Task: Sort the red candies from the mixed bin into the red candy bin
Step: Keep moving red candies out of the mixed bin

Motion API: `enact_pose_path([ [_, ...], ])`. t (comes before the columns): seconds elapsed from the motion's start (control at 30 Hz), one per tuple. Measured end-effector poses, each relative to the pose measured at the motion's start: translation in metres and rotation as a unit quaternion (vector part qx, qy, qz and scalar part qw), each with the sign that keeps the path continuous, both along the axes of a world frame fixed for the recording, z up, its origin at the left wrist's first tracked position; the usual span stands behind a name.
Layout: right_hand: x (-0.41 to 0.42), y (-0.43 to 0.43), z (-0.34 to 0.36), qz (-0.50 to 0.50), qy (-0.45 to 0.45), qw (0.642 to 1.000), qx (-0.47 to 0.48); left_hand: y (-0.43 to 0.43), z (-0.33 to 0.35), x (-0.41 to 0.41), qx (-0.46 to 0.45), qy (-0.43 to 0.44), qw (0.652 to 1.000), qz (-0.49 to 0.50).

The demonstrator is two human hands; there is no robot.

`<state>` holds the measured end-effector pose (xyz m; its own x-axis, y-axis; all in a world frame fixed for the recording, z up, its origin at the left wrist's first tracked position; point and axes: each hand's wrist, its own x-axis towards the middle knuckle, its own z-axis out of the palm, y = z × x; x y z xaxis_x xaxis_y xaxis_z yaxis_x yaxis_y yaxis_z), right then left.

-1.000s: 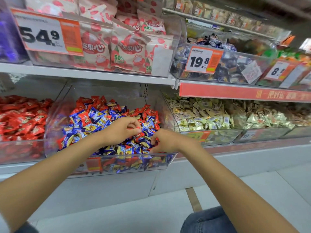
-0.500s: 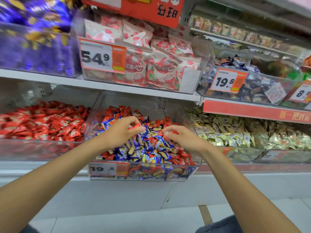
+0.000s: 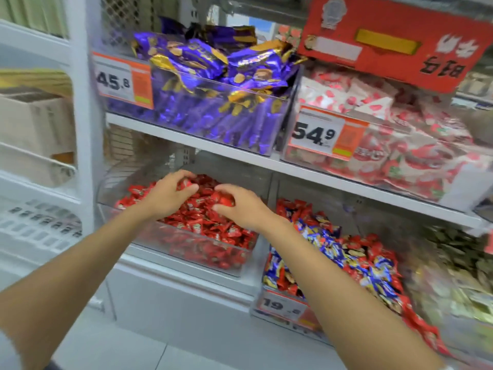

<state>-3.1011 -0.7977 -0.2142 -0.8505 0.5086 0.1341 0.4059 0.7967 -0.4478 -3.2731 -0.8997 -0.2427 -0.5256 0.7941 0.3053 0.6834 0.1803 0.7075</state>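
The clear red candy bin (image 3: 186, 252) on the lower shelf is full of red wrapped candies (image 3: 202, 222). To its right stands the mixed bin (image 3: 282, 308), with red and blue wrapped candies (image 3: 354, 260) heaped in it. Both my hands are over the red candy bin. My left hand (image 3: 166, 194) has its fingers curled round red candies at the pile's top. My right hand (image 3: 240, 206), just to the right of it, grips red candies between fingers and thumb.
The shelf above carries a bin of purple packets (image 3: 213, 102) tagged 45.8 and a bin of red-and-white bags (image 3: 400, 145) tagged 54.9. A red sign (image 3: 386, 41) hangs at top right. A white upright post (image 3: 82, 116) stands left of the bins. Pale candies (image 3: 458, 276) fill the bin at far right.
Both hands have moved left from the mixed bin to over the red candy bin, carrying red candies. My view has swung left and closer.
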Motion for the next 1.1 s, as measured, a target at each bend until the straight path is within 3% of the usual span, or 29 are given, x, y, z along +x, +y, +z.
enact_pose_path([
  [0.07, -0.003, 0.002, -0.002, -0.006, -0.061, 0.998, 0.032, -0.002, -0.004, 0.0, -0.029, 0.026, 0.999, -0.009],
  [0.23, 0.089, 0.003, 0.013, -0.049, 0.069, 0.987, 0.138, 0.011, 0.007, 0.051, -0.015, 0.063, 0.994, -0.085],
  [0.33, 0.196, 0.021, 0.012, -0.149, 0.051, 0.976, 0.151, 0.029, 0.019, 0.103, 0.023, 0.092, 0.986, -0.14],
  [0.43, 0.303, 0.039, 0.0, -0.287, -0.007, 0.943, 0.167, 0.05, 0.029, 0.163, 0.056, 0.121, 0.972, -0.193],
  [0.53, 0.37, 0.057, -0.027, -0.346, -0.02, 0.931, 0.118, 0.081, 0.021, 0.222, 0.054, 0.131, 0.956, -0.256],
  [0.8, 0.388, 0.067, -0.042, -0.301, 0.073, 0.95, 0.044, 0.209, -0.013, 0.345, -0.069, 0.135, 0.919, -0.365],
  [0.87, 0.39, 0.066, -0.042, -0.302, 0.074, 0.95, 0.023, 0.236, -0.02, 0.356, -0.114, 0.121, 0.912, -0.375],
  [1.0, 0.389, 0.064, -0.044, -0.296, 0.086, 0.951, -0.008, 0.26, -0.039, 0.356, -0.195, 0.217, 0.879, -0.376],
  [1.1, 0.386, 0.064, -0.042, -0.296, 0.094, 0.95, -0.024, 0.261, -0.039, 0.344, -0.245, 0.225, 0.857, -0.394],
])
